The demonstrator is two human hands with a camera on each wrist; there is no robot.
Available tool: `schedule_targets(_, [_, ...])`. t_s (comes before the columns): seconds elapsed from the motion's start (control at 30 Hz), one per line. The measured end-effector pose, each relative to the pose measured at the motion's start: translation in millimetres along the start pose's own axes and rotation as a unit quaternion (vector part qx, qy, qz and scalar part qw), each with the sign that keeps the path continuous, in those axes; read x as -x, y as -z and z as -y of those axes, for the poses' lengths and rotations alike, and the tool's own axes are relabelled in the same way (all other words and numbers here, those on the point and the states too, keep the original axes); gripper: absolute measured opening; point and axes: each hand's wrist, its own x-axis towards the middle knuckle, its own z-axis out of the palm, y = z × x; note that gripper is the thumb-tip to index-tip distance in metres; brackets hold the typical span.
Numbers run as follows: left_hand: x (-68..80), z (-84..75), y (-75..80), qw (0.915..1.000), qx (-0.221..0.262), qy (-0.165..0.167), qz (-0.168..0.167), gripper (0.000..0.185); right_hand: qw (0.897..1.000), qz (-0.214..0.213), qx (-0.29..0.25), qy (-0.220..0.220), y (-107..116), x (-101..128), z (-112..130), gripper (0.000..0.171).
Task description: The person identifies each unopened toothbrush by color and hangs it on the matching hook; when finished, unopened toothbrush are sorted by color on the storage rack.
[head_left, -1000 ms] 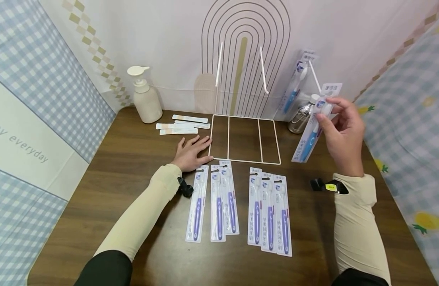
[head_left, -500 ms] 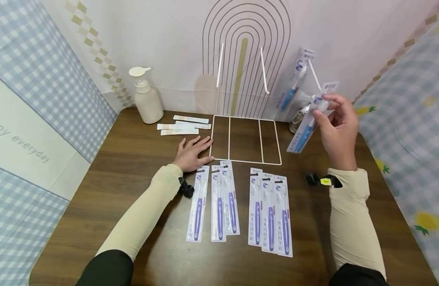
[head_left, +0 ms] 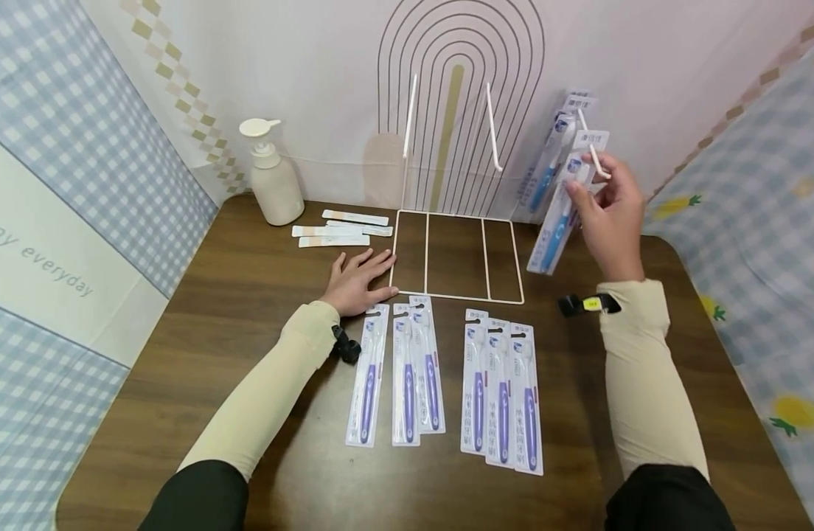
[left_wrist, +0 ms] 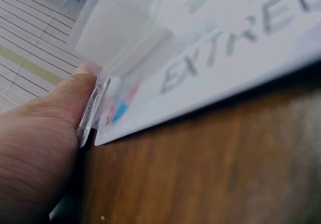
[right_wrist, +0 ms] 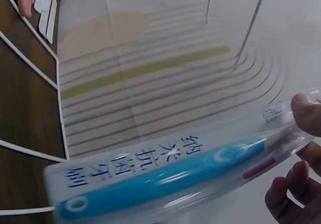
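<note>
My right hand (head_left: 613,217) pinches a blue toothbrush in its clear blister pack (head_left: 558,232) near the top, thumb in front. The rack's right hook (head_left: 601,166) appears to pass through the pack's top, its tip showing in front. Behind it, further back on that hook, hangs another packed blue toothbrush (head_left: 546,177). In the right wrist view, the held toothbrush (right_wrist: 165,181) slants across the bottom. My left hand (head_left: 357,284) rests on the table with fingers spread, touching the left side of the white wire rack (head_left: 473,299). A toothbrush pack (left_wrist: 200,83) fills much of the left wrist view.
Packed purple toothbrushes lie in two groups, left (head_left: 407,391) and right (head_left: 502,413). Two more hooks, left (head_left: 410,118) and middle (head_left: 492,129), hold nothing. A pump bottle (head_left: 274,184) and several paper sachets (head_left: 334,231) sit at back left. A metal bottle is mostly hidden at right.
My right hand has moved up, left and toward the wall with the blue toothbrush, bringing its pack top onto the right hook's tip. My left hand has stayed put.
</note>
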Motion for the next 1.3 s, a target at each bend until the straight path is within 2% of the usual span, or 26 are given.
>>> schedule_targets(0.23, [-1.3, -3.6, -5.6, 1.0, 0.0, 0.002, 0.008, 0.076, 0.999, 0.005, -0.03, -0.024, -14, -30, -28, 0.033])
schedule_targets(0.43, [-3.1, -2.5, -8.2, 1.0, -0.001, 0.001, 0.009, 0.077, 0.998, 0.01, -0.043, -0.037, -18, -38, -37, 0.036])
schedule_targets(0.53, [-3.2, -1.3, -8.0, 1.0, 0.0, 0.002, 0.01, 0.077, 0.998, 0.008, -0.044, -0.054, -19, -38, -39, 0.04])
schedule_targets(0.63, [-2.9, -0.1, -7.4, 0.9999, 0.0, 0.004, 0.01, 0.077, 0.997, -0.012, -0.048, -0.061, -19, -33, -38, 0.043])
schedule_targets(0.73, [-2.7, 0.6, -6.7, 1.0, 0.0, 0.005, 0.008, 0.077, 0.996, -0.035, -0.058, -0.06, -17, -22, -39, 0.038])
schedule_targets(0.8, [-2.5, 0.5, -6.1, 1.0, 0.0, 0.005, 0.007, 0.077, 0.996, -0.031, -0.062, -0.064, -14, -9, -43, 0.033])
schedule_targets(0.9, [-2.1, -0.5, -5.1, 1.0, 0.001, 0.005, 0.008, 0.077, 0.996, 0.012, -0.042, -0.076, -5, 19, -49, 0.026])
schedule_targets(1.03, [-2.2, -1.4, -3.8, 0.9999, -0.001, 0.005, 0.01, 0.078, 0.99, 0.114, 0.024, -0.076, 10, 68, -47, 0.024])
schedule_targets(1.17, [-2.8, -1.6, -2.0, 1.0, -0.004, 0.005, 0.007, 0.077, 0.971, 0.219, 0.092, -0.04, 17, 112, -47, 0.026])
schedule_targets(1.3, [-4.2, -2.4, -0.7, 1.0, -0.006, 0.005, 0.002, 0.077, 0.947, 0.288, 0.14, -0.033, 19, 146, -55, 0.028])
